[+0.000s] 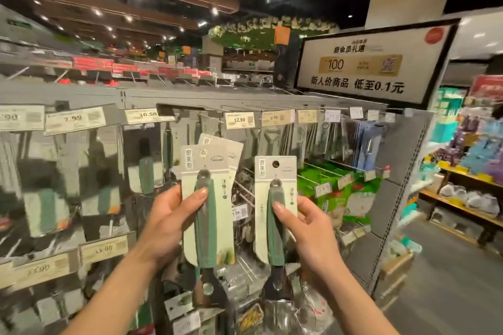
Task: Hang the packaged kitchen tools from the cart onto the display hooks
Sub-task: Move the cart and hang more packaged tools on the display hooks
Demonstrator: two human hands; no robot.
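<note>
Both left hand and right hand pinch packaged tools.

Green-handled carded tools upright before hooks.

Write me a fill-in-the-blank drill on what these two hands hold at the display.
The right hand holds ____ pack.
The left hand holds a fanned stack of packs, so it has ____ packs than the right.
The tool handles in both hands are ____ in colour.
The price tag above the stack reads ____.
Missing words: one; more; green; 12.90.
</note>
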